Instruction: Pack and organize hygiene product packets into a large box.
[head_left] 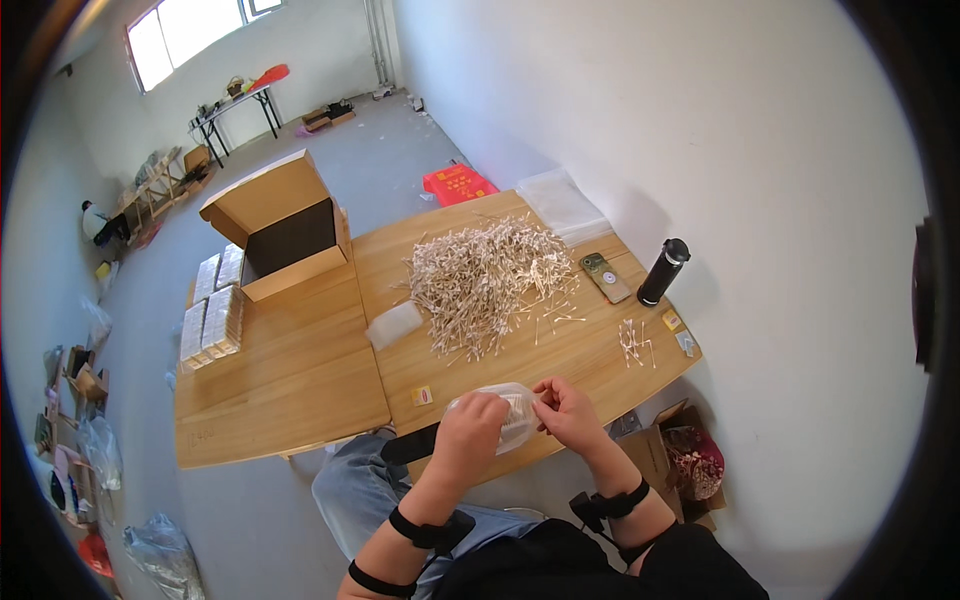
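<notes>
Near the table's front edge, a translucent plastic bag with white sticks inside is held between my two hands. My left hand is closed on the bag's left side, its fingers curled over the top. On the other side, my right hand pinches the bag's edge between thumb and fingers. Just beyond lies a large loose heap of cotton swabs. A flat translucent bag touches the heap's left side. Left of my hands is a small yellow-and-white card.
At the left stand an open cardboard box and stacked packs of swabs. To the right are a phone, a black bottle and a few loose swabs. Clear bags lie by the wall. A person is far left.
</notes>
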